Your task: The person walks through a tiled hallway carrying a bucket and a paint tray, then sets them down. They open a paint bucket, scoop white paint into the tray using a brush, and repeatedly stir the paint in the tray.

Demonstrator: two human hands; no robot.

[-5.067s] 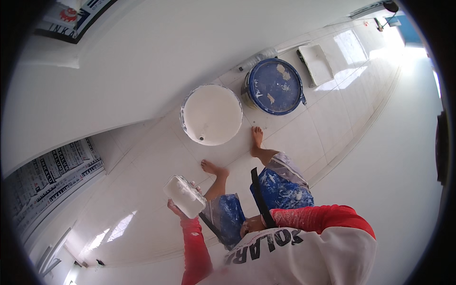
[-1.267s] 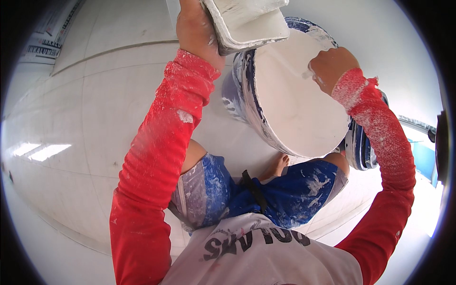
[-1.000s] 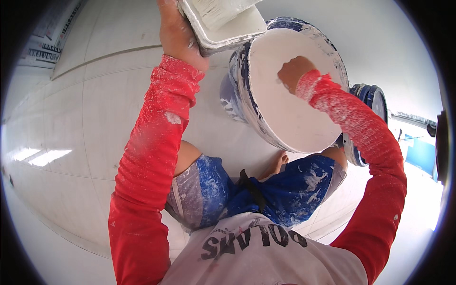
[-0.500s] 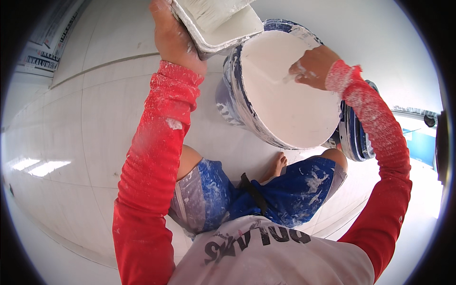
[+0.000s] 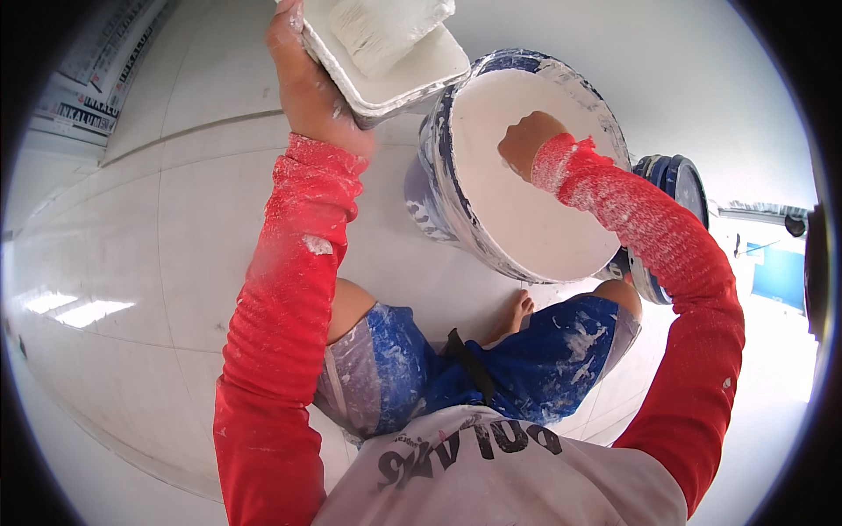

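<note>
Gripped by its side in my left hand (image 5: 320, 96), a white paint tray (image 5: 443, 66) tilts at the top, left of the bucket. A paint-coated roller (image 5: 386, 31) lies in it; only part of the roller shows. My right hand (image 5: 529, 145) is closed, knuckles up, over the white paint (image 5: 526, 210) in a large blue bucket (image 5: 452, 175). Whatever its fingers hold is hidden beneath the hand. White smears run along the bucket's rim and outer wall. Both my red sleeves carry paint spatter.
Stacked dark blue lids or pails (image 5: 680, 184) stand right of the bucket, by a pale wall (image 5: 684, 70). Light tiles form the floor (image 5: 105, 254). Printed packaging (image 5: 83, 114) lies at the far left. My knees and a bare foot (image 5: 517, 311) are close to the bucket.
My right hand has moved left over the paint; the white-coated stub seen at its fingers is now hidden. The tray and my left hand have shifted slightly left.
</note>
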